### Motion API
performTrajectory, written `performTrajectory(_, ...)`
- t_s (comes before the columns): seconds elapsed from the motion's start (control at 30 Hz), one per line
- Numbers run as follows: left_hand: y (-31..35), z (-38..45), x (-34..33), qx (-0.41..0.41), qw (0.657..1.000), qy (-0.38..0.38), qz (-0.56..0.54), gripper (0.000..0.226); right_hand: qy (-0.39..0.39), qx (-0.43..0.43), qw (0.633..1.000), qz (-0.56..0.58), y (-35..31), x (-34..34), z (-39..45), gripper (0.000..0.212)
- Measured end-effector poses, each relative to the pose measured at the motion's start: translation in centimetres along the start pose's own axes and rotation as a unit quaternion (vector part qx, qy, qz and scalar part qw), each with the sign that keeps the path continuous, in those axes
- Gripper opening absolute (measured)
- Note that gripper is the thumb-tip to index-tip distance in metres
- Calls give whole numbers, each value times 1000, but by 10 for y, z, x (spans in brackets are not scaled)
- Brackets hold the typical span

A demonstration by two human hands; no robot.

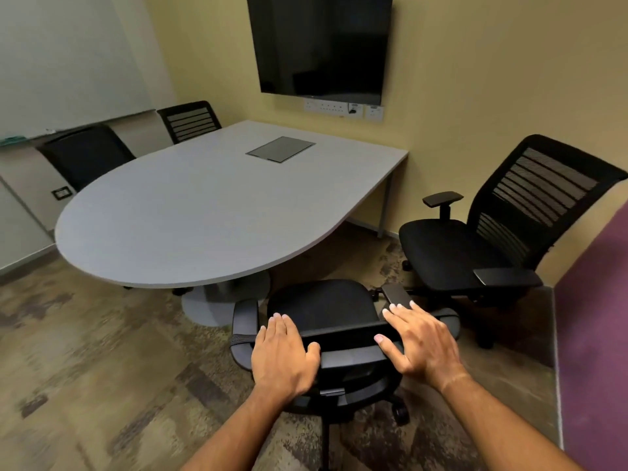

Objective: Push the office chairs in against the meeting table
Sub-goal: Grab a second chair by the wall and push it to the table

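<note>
Resting flat with fingers spread, left hand (pixel 283 355) and right hand (pixel 421 341) cover the black chair's (pixel 323 305) backrest top, gripping nothing.

**My hands and forearms**

Both my forearms are bare up to the bottom edge of the view, with no sleeve in sight. My left hand (pixel 283 356) and my right hand (pixel 423 343) carry nothing that I can make out on fingers or wrists. My fingernails are short and pale. A thin lighter crease crosses my right wrist.
</note>
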State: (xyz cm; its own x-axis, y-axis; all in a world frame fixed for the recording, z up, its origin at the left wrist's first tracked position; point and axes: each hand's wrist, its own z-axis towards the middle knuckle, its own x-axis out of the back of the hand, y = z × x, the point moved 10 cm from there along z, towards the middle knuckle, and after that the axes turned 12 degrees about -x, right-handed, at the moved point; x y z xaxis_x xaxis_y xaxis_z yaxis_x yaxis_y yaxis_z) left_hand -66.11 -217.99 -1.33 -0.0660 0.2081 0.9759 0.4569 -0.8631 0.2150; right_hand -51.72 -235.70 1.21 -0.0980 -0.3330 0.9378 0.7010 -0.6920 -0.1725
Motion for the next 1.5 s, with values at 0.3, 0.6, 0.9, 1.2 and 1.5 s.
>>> performTrajectory(0.3,12,14,-13,24,1000,-15,0,84,-6,43,999,-4,17,-6,28,64)
performTrajectory(0.6,-12,34,-8,64,998,-8,-4,79,-21,75,997,6,-2,-22,65,64)
performTrajectory(0.9,-4,73,-5,124,991,37,-13,82,-32,133,990,42,16,-38,129,60)
performTrajectory(1.2,4,118,2,204,977,65,-2,90,-79,184,978,61,31,-61,203,62)
performTrajectory(1.5,-16,156,10,225,973,48,20,80,-123,194,971,62,18,-82,247,65)
